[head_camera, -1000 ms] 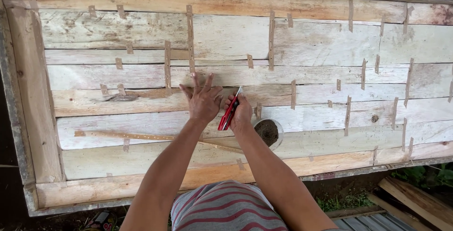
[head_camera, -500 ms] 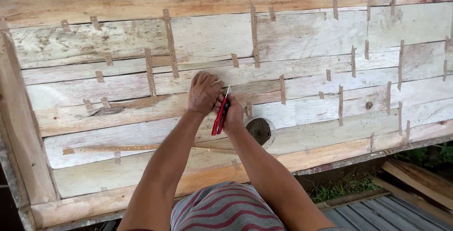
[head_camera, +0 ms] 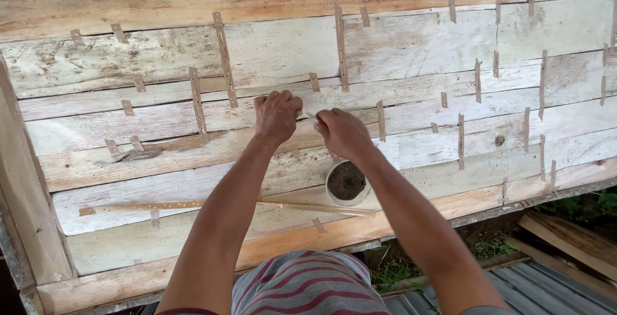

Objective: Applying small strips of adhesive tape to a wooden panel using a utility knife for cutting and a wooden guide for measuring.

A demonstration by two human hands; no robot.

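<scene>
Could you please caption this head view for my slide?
Both hands, left hand and right hand, meet over a patched plank panel, above a small cup.

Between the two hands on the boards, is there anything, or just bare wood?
In the head view, a small pale piece spans the narrow gap between the left hand and the right hand, above the wooden boards. What it is cannot be told.
</scene>
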